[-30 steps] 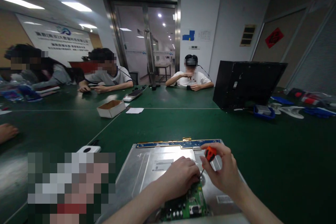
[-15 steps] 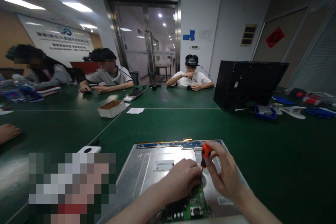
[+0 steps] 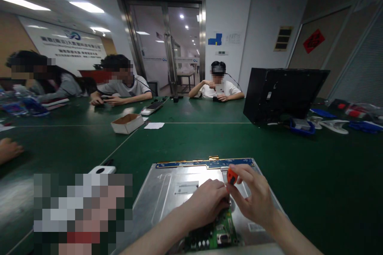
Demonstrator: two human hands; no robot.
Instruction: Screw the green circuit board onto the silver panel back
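Head view: pinching one screwdriver (image 3: 232, 176) in the right hand (image 3: 254, 193) above one circuit board (image 3: 223, 228).
Holding the rounded, orange-and-black handle between thumb and fingertips, with the tip hidden; curling the left hand (image 3: 208, 200) beside the screwdriver and over the board, with its own hold impossible to tell; working above green, component-studded circuitry on one shiny, rectangular metal panel (image 3: 166, 191), edged by one narrow blue strip (image 3: 191, 164).

The left forearm (image 3: 167, 226) slants up from the bottom edge, the left hand (image 3: 208, 199) knuckles up, fingers curled under. At lower right, the right forearm (image 3: 289, 227) angles inward, the right hand's (image 3: 256, 193) thumb and fingers pinching.
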